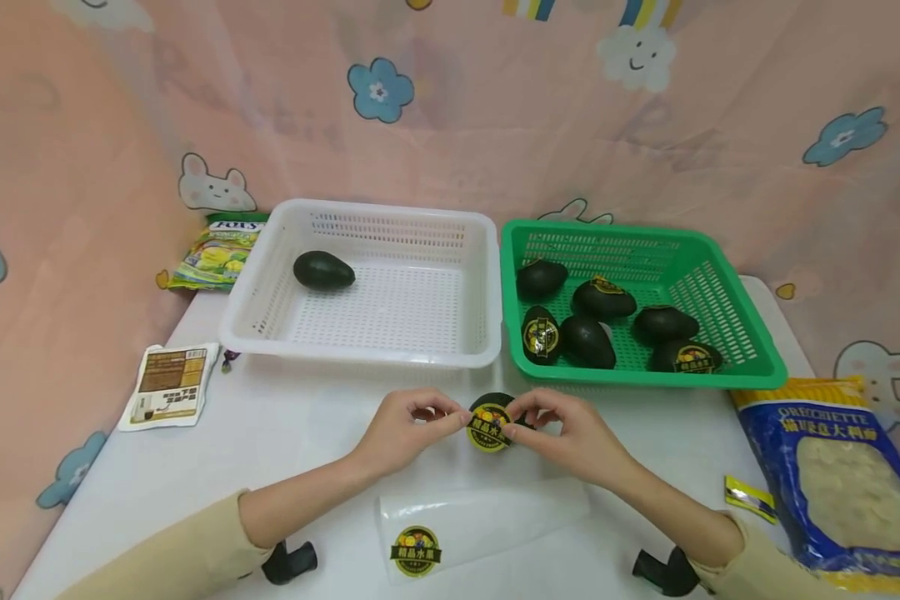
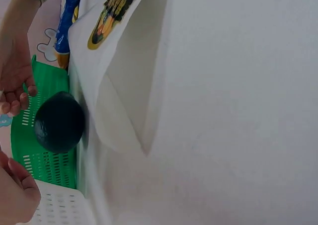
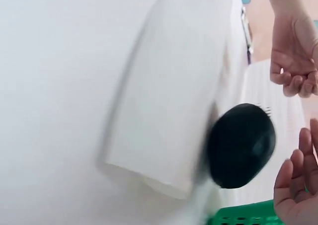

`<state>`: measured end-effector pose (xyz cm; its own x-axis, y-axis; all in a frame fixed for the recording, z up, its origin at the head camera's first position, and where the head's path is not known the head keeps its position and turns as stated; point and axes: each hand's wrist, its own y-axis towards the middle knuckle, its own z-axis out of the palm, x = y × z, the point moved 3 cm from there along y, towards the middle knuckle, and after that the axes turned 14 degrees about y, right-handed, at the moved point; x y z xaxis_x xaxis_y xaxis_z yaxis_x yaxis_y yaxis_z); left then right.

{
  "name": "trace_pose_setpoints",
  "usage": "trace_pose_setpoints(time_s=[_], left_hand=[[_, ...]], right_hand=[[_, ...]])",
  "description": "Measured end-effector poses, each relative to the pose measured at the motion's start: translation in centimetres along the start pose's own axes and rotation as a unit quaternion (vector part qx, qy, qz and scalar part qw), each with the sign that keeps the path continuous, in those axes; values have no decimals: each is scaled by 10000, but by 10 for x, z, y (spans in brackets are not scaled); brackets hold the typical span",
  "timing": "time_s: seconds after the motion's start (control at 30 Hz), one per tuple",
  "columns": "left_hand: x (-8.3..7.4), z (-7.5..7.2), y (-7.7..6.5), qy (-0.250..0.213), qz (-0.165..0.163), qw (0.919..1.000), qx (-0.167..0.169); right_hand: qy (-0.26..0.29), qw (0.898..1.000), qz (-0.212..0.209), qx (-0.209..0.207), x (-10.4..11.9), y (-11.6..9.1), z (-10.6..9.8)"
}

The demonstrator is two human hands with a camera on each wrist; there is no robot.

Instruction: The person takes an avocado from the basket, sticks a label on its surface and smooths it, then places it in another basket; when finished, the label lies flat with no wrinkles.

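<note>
A dark avocado (image 1: 504, 400) lies on the white table in front of the two baskets. Over its near side is a round black-and-gold fruit sticker (image 1: 487, 427). My left hand (image 1: 412, 425) pinches the sticker's left edge between thumb and forefinger. At the opposite edge, my right hand (image 1: 570, 433) pinches the sticker with thumb and forefinger. Both wrist views show the avocado (image 2: 59, 121) beside the hands, but the sticker on it is hidden there. Nearer me lies a pale backing sheet (image 1: 510, 521) bearing one more sticker (image 1: 416, 550).
A white basket (image 1: 360, 354) holds one avocado (image 1: 324, 271). Beside it, a green basket (image 1: 645, 377) contains several avocados, some showing stickers. Bags flank the table: a pasta bag (image 1: 855, 492) right, a candy bag (image 1: 221, 254) and a white packet (image 1: 171, 387) left. A small yellow packet (image 1: 750, 498) lies right.
</note>
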<state>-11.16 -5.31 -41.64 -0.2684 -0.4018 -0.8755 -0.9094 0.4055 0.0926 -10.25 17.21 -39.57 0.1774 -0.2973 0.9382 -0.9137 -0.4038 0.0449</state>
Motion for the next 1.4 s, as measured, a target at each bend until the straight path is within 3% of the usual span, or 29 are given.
trace_pose_setpoints(time_s=[0.1, 0.2, 0.3, 0.4, 0.5, 0.6, 0.73, 0.83, 0.9, 0.97, 1.03, 1.2, 1.33, 1.4], left_hand=[[5, 6, 1, -268, -350, 9990, -125], [10, 13, 6, -116, -581, 9982, -103], [14, 18, 12, 303, -657, 9974, -35], [18, 22, 17, 714, -526, 9961, 23], [18, 23, 21, 1161, -281, 9928, 12], [15, 22, 23, 1852, 125, 9825, -133], [9, 22, 25, 2647, 1216, 9559, -366], [4, 23, 27, 2927, 2053, 9330, -403], [2, 24, 28, 3076, 2329, 9217, -394], [3, 25, 29, 3247, 2337, 9157, -388], [5, 25, 30, 3368, 2252, 9134, -384], [11, 28, 30, 3337, 2119, 9180, -316], [12, 30, 32, 3068, 2204, 9259, -39], [12, 32, 36, 3004, 2284, 9257, 273]], right_hand=[[144, 9985, 506, -141, -12, -4, -3], [95, 9954, 891, -349, -20, -4, -6], [-190, 9939, 940, -549, -26, -3, -8], [-545, 9929, 838, -641, -32, 0, -10], [-819, 9918, 730, -652, -37, 1, -9], [-1042, 9907, 530, -694, -40, 3, -9], [-981, 9933, -74, -611, -39, 5, -8], [-760, 9949, -515, -410, -38, 6, -6], [-647, 9951, -669, -324, -39, 6, -6], [-597, 9953, -695, -301, -40, 6, -5], [-557, 9960, -645, -279, -41, 7, -5], [-460, 9983, -263, -254, -44, 7, -6], [99, 9970, 621, -448, -45, 3, -11], [684, 9889, 1158, -629, -45, -1, -17]])
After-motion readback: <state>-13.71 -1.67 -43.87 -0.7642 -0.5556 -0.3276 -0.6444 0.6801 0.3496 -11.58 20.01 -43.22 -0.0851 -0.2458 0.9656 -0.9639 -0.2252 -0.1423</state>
